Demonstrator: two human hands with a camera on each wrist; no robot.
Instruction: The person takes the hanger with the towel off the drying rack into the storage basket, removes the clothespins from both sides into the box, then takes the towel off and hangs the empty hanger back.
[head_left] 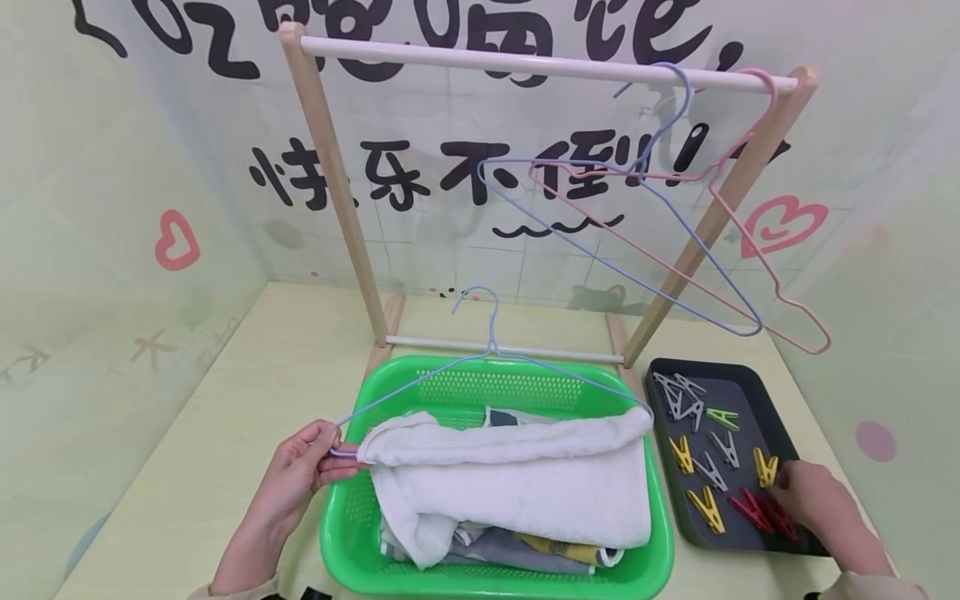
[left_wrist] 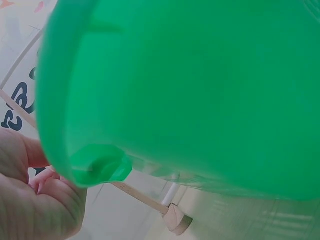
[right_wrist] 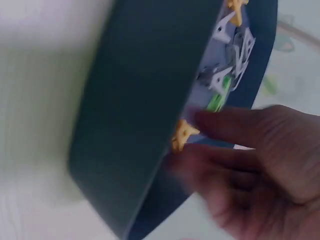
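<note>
A blue wire hanger (head_left: 492, 343) stands upright with a white towel (head_left: 517, 492) folded over its lower bar. My left hand (head_left: 300, 462) pinches the hanger's left end, beside the towel's edge. In the left wrist view, the basket hides most of what the left hand (left_wrist: 42, 195) holds. My right hand (head_left: 813, 496) reaches into a dark tray (head_left: 750, 533) of clothespins. Its thumb and fingers, parted and blurred, are around a yellow clothespin (right_wrist: 183, 135), which looks sharp. Two red clothespins (head_left: 752, 510) lie close by, one partly under the hand.
A green basket (head_left: 663, 533) under the towel holds more folded cloths (head_left: 517, 550). Behind it stands a wooden rack (head_left: 337, 183), with another blue hanger (head_left: 686, 229) and a pink hanger (head_left: 772, 267) on its top rail. Grey, yellow and green clothespins (head_left: 722, 418) fill the tray.
</note>
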